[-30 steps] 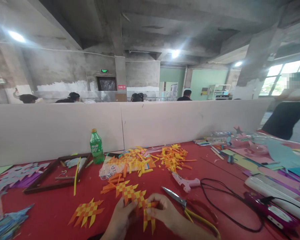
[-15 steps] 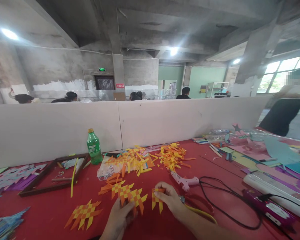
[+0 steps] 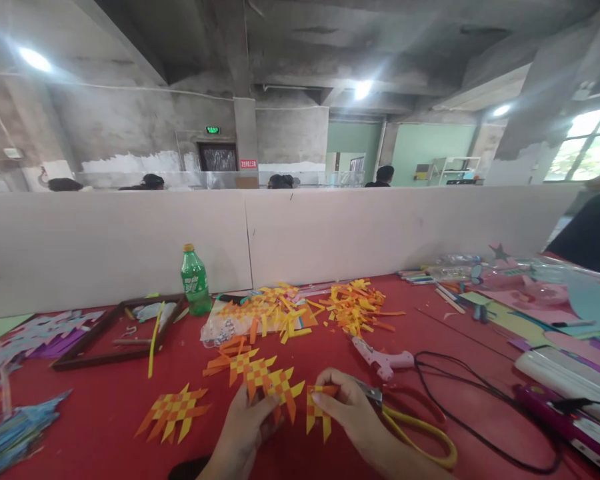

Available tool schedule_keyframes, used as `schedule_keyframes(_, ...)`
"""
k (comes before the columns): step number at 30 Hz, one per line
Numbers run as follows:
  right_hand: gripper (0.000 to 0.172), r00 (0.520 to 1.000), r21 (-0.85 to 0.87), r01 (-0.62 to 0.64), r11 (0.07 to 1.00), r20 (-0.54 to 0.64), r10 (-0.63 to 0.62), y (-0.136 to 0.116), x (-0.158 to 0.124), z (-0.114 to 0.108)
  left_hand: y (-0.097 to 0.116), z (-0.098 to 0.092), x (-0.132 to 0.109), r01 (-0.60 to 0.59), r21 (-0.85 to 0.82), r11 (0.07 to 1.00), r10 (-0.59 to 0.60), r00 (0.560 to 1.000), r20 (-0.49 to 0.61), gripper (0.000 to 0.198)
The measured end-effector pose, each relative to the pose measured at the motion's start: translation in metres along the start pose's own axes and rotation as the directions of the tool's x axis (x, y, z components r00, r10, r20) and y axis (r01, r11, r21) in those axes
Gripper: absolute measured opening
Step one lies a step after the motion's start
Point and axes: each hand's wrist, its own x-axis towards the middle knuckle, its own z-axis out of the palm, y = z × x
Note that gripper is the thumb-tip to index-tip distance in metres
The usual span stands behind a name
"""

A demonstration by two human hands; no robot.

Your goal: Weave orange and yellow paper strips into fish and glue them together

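Note:
Near the front middle of the red table (image 3: pixel 110 413), my left hand (image 3: pixel 247 423) grips a chain of woven orange and yellow paper pieces (image 3: pixel 260 375). To its right, my right hand (image 3: pixel 347 407) pinches a smaller woven paper piece (image 3: pixel 317 412) between thumb and fingers. A small gap separates the two papers. Another woven paper piece (image 3: pixel 174 413) lies flat to the left of my hands. Scissors with yellow and red handles (image 3: pixel 410 427) lie just right of my right hand, partly hidden by it.
Behind my hands are piles of paper strips (image 3: pixel 357 303), a green bottle (image 3: pixel 196 283) and a pink glue gun (image 3: pixel 384 360). A dark frame (image 3: pixel 100 357) lies left, a black cable (image 3: pixel 425 383) right. A white partition (image 3: pixel 330 233) borders the table; a person (image 3: pixel 595 230) stands beyond.
The view has turned slightly right, so table objects shift within it. More of the scissors shows beside my right hand. Both hands keep hold of their papers.

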Motion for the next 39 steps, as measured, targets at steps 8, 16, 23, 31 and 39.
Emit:
schedule_keyframes(8,0.043,0.996,-0.043,-0.061,0.997,0.069,0.063,-0.005,-0.010,-0.001,0.005,0.003,-0.008,-0.038,-0.007,0.999,0.038,0.998,0.048,0.051)
schedule_keyframes(16,0.038,1.000,-0.239,-0.026,0.971,0.002,0.027,-0.012,-0.013,0.000,0.005,0.004,-0.013,-0.084,0.064,0.994,0.080,0.995,0.066,0.055)
schedule_keyframes(23,0.066,0.986,-0.151,-0.166,0.974,0.009,0.169,-0.018,-0.016,0.005,0.004,0.003,-0.015,-0.126,0.109,0.986,0.116,0.989,0.095,0.058)
schedule_keyframes(31,0.065,0.990,-0.206,-0.132,0.970,0.014,0.138,-0.011,-0.014,0.004,0.006,0.005,-0.017,-0.125,0.128,0.984,0.115,0.990,0.087,0.058)
schedule_keyframes(39,0.054,0.995,-0.282,-0.091,0.955,0.009,0.098,-0.017,-0.015,0.004,0.005,0.005,-0.018,-0.123,0.127,0.984,0.113,0.990,0.086,0.057)
